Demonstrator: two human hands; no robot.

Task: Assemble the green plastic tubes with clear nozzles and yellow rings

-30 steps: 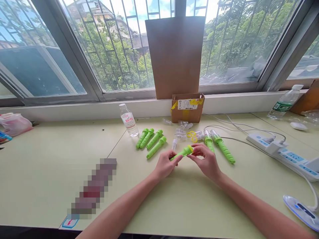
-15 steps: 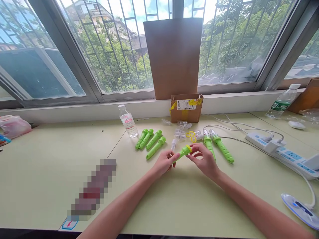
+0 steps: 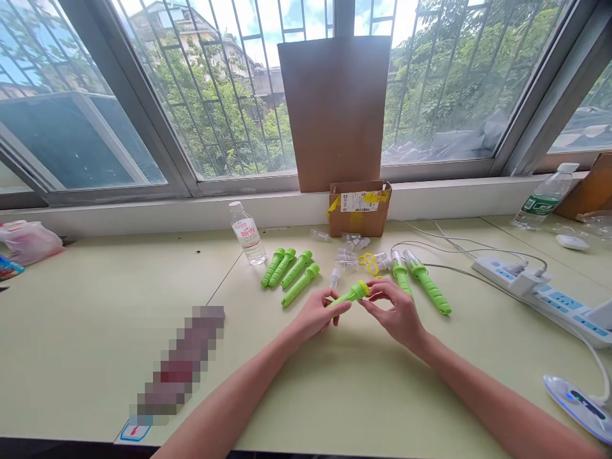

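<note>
The held tube (image 3: 352, 293), smooth green plastic with a collared head, lies at the centre of the work area, above the pale green, matte table (image 3: 287, 395). Its head, edged by a round yellow rim (image 3: 366, 288), points towards two o'clock.

The left hand (image 3: 315, 313) is closed around the tube's lower body, thumb along the top. The right hand (image 3: 398, 313) has its fingers curled and partly open, tips at the yellow rim; contact appears likely, but whether they grip it cannot be told at this size.

Taking the held tube as the dial's centre, four green tubes (image 3: 300, 285) with spiral-grooved bodies lie at ten o'clock. Glossy transparent fittings (image 3: 347, 258) are heaped at twelve, with thin yellow rings (image 3: 368, 259) just beside them. Two clear-tipped green tubes (image 3: 431, 289) lie at two to three o'clock.

Farther out at twelve stands an open corrugated cardboard box (image 3: 357, 220) with yellow tape, before a flat brown board (image 3: 337, 115). A clear, labelled bottle (image 3: 248, 237) stands upright at ten; a white power strip (image 3: 557, 303) lies at three.
</note>
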